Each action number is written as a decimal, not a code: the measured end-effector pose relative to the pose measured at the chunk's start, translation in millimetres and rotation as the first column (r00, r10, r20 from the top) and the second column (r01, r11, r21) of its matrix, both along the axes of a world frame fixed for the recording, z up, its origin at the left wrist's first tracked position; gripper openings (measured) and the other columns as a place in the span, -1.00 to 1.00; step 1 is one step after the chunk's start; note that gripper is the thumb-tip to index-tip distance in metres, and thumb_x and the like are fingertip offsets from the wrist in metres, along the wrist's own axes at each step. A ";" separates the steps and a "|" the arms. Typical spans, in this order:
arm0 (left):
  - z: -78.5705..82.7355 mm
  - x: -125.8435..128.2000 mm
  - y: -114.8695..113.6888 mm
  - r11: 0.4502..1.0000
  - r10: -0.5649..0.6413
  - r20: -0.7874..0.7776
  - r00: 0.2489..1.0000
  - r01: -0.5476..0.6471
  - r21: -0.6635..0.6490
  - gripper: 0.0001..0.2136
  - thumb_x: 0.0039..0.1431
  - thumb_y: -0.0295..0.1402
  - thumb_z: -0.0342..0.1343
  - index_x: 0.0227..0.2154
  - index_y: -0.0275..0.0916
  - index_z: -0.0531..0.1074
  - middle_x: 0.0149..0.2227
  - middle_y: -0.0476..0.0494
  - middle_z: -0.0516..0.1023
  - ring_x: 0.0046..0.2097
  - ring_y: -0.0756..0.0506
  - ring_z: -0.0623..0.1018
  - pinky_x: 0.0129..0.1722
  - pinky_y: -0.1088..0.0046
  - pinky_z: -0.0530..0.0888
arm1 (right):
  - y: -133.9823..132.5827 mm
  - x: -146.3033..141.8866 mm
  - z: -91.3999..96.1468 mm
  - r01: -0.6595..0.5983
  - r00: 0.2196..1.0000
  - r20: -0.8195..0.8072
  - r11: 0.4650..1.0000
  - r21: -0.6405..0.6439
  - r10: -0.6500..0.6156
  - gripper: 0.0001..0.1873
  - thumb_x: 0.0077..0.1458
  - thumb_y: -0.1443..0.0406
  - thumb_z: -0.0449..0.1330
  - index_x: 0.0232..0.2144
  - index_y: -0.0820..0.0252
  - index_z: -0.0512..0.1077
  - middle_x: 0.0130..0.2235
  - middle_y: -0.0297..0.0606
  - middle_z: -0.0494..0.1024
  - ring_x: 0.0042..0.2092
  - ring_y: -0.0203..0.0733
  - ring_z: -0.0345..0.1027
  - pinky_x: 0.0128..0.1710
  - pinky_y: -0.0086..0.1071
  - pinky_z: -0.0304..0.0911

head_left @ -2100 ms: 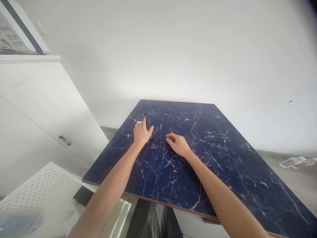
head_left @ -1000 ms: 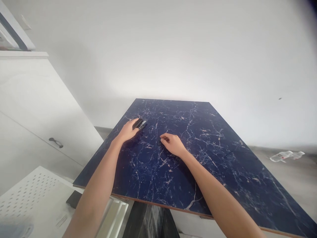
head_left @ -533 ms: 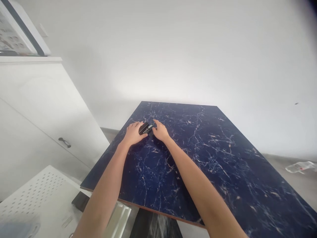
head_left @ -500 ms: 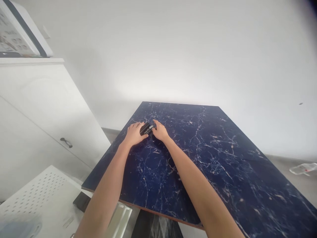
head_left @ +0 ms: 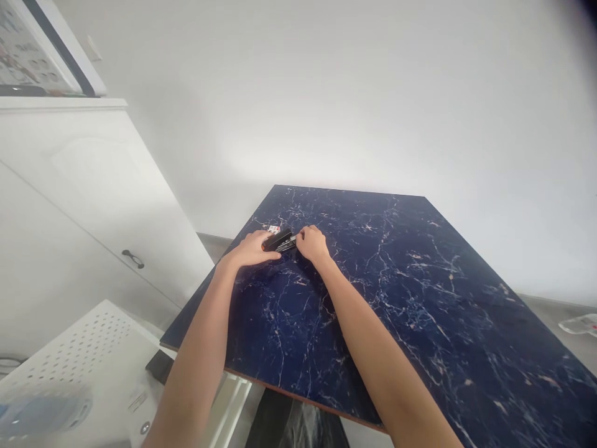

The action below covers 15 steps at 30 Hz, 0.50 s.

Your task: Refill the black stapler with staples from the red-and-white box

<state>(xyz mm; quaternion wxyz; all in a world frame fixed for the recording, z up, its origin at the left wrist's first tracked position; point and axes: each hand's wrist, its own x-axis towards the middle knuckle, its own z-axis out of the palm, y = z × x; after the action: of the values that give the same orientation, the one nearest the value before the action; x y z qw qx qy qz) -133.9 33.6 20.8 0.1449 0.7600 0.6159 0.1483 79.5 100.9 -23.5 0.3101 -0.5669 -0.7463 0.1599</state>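
Note:
On the dark blue marbled table (head_left: 364, 298) lies a black stapler (head_left: 281, 240), with a silvery strip along its right end. My left hand (head_left: 252, 249) grips its left end, thumb on the near side and fingers on the far side. At the right end, my right hand (head_left: 312, 242) is closed, its fingers pinching the silvery part. What exactly those fingertips hold is partly hidden. Just behind the stapler, close to my left fingers, sits a small white and red item (head_left: 274, 229), too small to identify.
To the left stands a white cabinet (head_left: 84, 186) with a dark handle (head_left: 133, 259). A white perforated surface (head_left: 88, 342) is below it, with a clear plastic item (head_left: 46, 410) on it. A pale wall (head_left: 354, 93) rises behind the table. Clear plastic (head_left: 581, 324) lies on the floor at right.
My right hand has shifted right and its fingers have closed at the stapler's right end. More of the stapler shows, and the white and red item behind it is now visible.

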 end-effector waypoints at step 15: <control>4.8 -1.0 0.7 1.000 -0.001 -0.098 0.995 0.000 -0.006 -0.63 0.09 -0.11 0.22 -0.07 -0.11 0.50 0.03 -0.24 0.51 -0.05 -0.27 0.56 -0.12 0.29 0.47 | 21.3 21.7 -5.3 0.099 0.949 -0.286 0.986 -0.135 -0.134 -0.64 0.25 0.12 0.05 -0.14 0.24 0.50 -0.18 -0.10 0.63 -0.18 -0.15 0.53 -0.10 -0.32 0.38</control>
<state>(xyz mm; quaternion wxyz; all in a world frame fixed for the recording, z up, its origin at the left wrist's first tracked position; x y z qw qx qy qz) -135.0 34.3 25.6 0.1169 0.7661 0.6226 0.1088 101.2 122.3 -28.8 0.3923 -0.5974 -0.6461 0.2678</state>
